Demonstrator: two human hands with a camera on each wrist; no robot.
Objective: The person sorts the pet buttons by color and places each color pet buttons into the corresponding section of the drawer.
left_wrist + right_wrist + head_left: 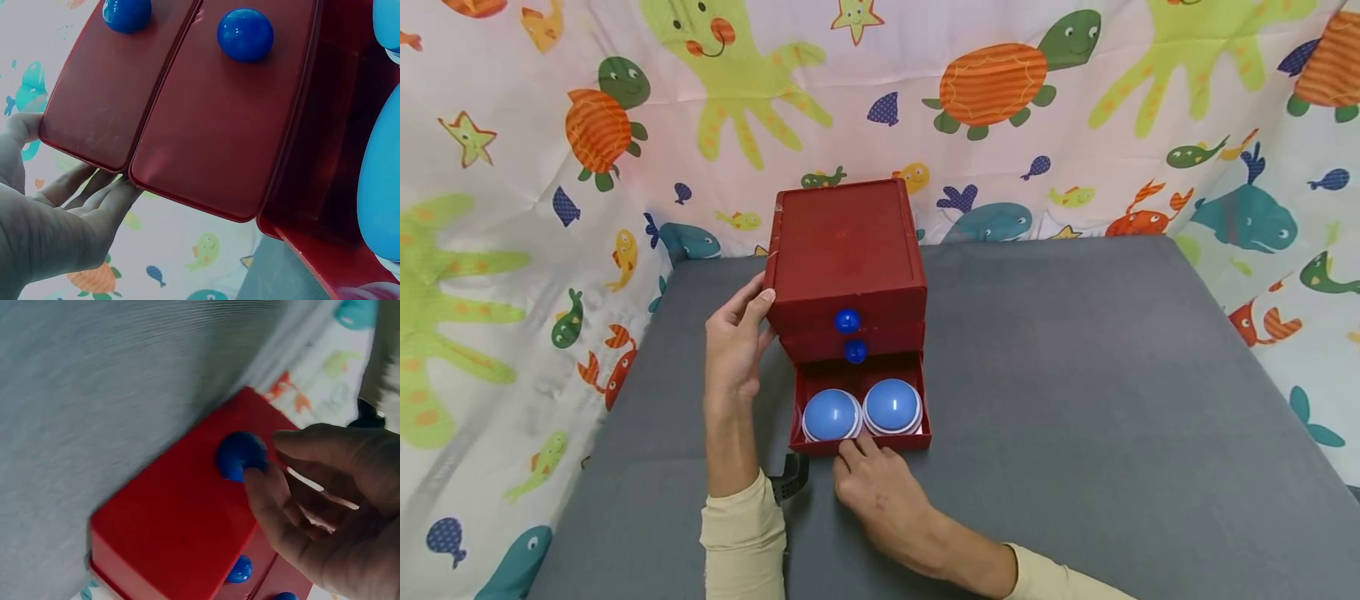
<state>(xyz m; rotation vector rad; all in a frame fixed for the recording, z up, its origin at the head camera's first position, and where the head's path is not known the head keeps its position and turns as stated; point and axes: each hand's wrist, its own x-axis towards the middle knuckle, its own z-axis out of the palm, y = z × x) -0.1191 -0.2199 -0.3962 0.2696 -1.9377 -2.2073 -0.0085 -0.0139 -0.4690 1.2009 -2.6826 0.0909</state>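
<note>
A dark red drawer cabinet (850, 242) stands on the grey table, its bottom drawer (861, 446) pulled out. Two round, blue-domed things with white rims, a left one (831, 414) and a right one (892, 406), sit side by side inside. My left hand (736, 350) rests against the cabinet's left side, thumb by the upper front corner. At the drawer's front is my right hand (883, 500), fingers bent at its blue knob (241, 455); in the right wrist view a fingertip touches this knob and the thumb tip lies close beside it.
Both upper drawers are shut, with blue knobs (847, 321) on their fronts. Grey cloth (1075, 400) covers the table around the cabinet. A curtain (880, 150) printed with sea animals hangs behind and at the sides. A black strap mount (792, 477) shows at the left wrist.
</note>
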